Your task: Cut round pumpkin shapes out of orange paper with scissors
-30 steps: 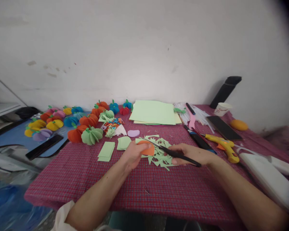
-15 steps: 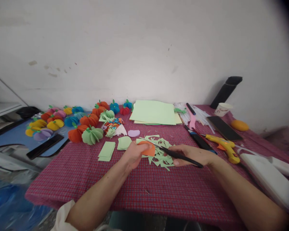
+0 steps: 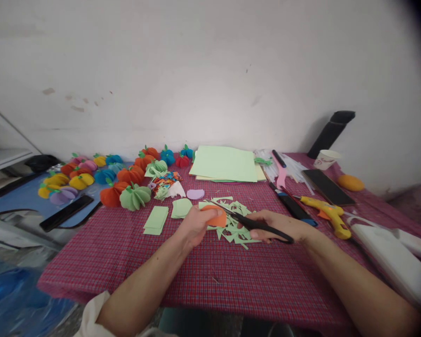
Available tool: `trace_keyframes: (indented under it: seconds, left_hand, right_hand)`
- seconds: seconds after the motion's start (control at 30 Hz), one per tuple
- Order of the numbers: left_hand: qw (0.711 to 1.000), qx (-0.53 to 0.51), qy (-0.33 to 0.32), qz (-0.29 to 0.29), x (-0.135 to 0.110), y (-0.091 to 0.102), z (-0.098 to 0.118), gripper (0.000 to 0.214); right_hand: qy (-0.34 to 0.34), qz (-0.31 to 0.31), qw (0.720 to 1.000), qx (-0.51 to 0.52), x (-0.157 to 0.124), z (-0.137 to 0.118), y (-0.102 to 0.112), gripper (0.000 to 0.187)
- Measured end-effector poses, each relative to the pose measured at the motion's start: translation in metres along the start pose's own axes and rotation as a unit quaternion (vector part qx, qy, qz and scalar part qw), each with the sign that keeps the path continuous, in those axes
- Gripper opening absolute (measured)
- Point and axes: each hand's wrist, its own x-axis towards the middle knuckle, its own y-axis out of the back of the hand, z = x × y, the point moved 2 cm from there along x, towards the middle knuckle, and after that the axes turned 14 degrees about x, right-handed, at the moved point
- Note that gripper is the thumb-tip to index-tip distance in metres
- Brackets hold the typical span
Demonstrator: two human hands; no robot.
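Pinched in my left hand [image 3: 195, 225] is an orange piece of paper [image 3: 218, 219] with a rounded edge. My right hand [image 3: 272, 224] grips black-handled scissors [image 3: 263, 226], whose blades reach left over the orange paper's upper edge. Whether the blades touch the paper I cannot tell. Under and around both hands lies a heap of light green paper scraps [image 3: 236, 234]. Left of my left hand are a stack of rounded green pieces [image 3: 181, 208] and a stack of green rectangles [image 3: 156, 220]. A lilac piece of paper [image 3: 195, 194] lies just behind.
Colourful paper pumpkins [image 3: 135, 196] crowd the left side. Green paper sheets [image 3: 224, 164] lie at the back. To the right are a box cutter [image 3: 291, 206], a yellow glue gun [image 3: 328, 215], a paper cup [image 3: 326, 159] and a white box [image 3: 389, 257]. A phone [image 3: 66, 213] rests at left.
The scissors' handles have shifted slightly in my right hand, and the blades look a little more apart. My left hand holds the orange paper in nearly the same place.
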Motion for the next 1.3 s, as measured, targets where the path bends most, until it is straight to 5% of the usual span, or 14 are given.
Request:
trace_keyframes:
  seconds: [1.3]
  left_hand:
    - [0.999,0.048,0.009,-0.022,-0.001,-0.002,-0.001,0.006]
  right_hand:
    - [0.003,0.001,0.996,-0.085,-0.006,-0.007,0.009,0.046]
